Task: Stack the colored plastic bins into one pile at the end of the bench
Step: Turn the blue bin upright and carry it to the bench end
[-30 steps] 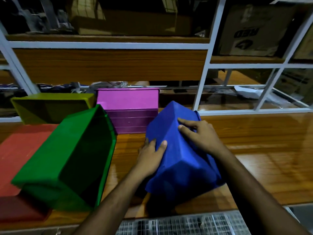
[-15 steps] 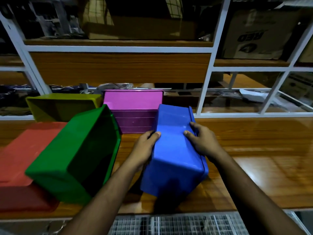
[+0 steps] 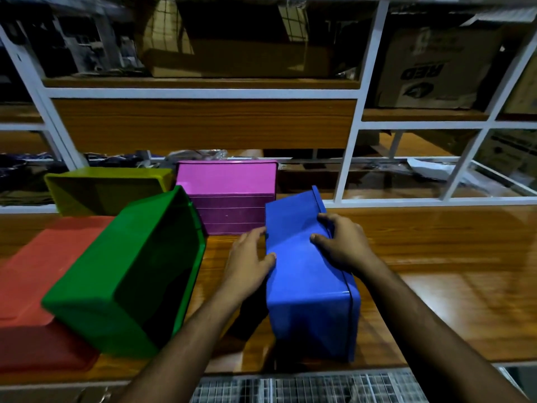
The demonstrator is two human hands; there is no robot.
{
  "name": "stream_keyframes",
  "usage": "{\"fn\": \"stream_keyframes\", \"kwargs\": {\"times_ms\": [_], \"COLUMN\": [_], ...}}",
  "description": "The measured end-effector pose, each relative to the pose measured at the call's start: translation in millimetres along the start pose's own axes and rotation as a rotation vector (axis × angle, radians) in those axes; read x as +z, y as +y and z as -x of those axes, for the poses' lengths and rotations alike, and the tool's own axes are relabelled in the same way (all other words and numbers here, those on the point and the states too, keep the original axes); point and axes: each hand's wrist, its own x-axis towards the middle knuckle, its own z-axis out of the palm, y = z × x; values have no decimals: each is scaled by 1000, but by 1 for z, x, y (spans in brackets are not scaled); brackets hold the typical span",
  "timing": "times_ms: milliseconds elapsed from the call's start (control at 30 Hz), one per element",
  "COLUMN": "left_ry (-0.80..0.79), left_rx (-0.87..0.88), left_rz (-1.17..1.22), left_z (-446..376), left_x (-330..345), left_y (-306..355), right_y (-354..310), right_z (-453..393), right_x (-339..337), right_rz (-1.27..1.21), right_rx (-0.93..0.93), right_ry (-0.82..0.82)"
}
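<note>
Red plastic bin [image 3: 43, 274]: cut off at left edge, right part hidden behind green plastic bin [image 3: 128, 274]. Olive-yellow plastic bin [image 3: 107, 187]: lower front hidden by green bin. Brown cardboard box [image 3: 430, 68]: print blurred, partly unreadable. Upper-shelf contents: dark, indistinct.

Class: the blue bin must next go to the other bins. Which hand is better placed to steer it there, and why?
The left hand. It grips the blue bin on the side facing the green bin and magenta bin; the right hand holds the far side.
</note>
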Motion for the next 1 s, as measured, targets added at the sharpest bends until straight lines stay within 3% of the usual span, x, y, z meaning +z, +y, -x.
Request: {"fn": "stream_keyframes", "kwargs": {"times_ms": [100,233,300,367,467,567,767,1000], "left_ry": [-14,-22,-22,-20,-21,-58,-52,-42], "left_rx": [131,76,1,-76,-204,-358,-517,-462], "left_rz": [4,-48,-59,30,296,514,475,290], "left_z": [-1,1,2,1,-1,0,9,10], "left_x": [-2,-3,-11,-20,-33,-43,-36,-23], "left_y": [10,1,-4,-12,-30,-43,-67,-76], "right_y": [-8,-8,2,16,34,38,33,37], "right_z": [3,6,3,0,0,8,6,0], "right_x": [2,0,0,3,17,31,44,42], "right_rz": [-102,-442,-332,-68,309,323,236,272], "right_rx": [-40,-81,-73,-20,119,135,92,105], "right_ry": [-2,-199,-170,-162,-337,-468,-302,-232]}}
